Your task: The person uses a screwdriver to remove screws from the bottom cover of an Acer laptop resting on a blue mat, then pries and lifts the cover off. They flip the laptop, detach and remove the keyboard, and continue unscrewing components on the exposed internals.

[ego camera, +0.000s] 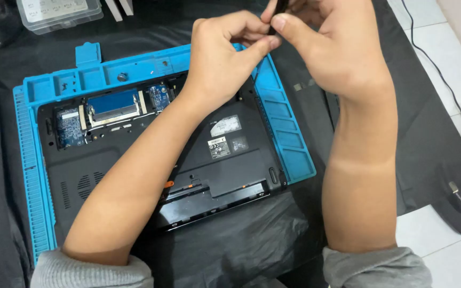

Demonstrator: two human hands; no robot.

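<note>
Left hand (pixel 222 56) and right hand (pixel 324 45) pinching thin black tool (pixel 278 10), forearms hiding opened laptop (pixel 150 160), blue mat (pixel 289 133), clear box (pixel 60 12) behind.

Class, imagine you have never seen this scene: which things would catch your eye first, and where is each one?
First the bright blue work mat on dark cloth, with an upturned black laptop lying on it, its memory bay open at the upper left. Above the mat's far edge, the left hand and right hand meet, pinching a slim dark tool at the top of the view.
</note>
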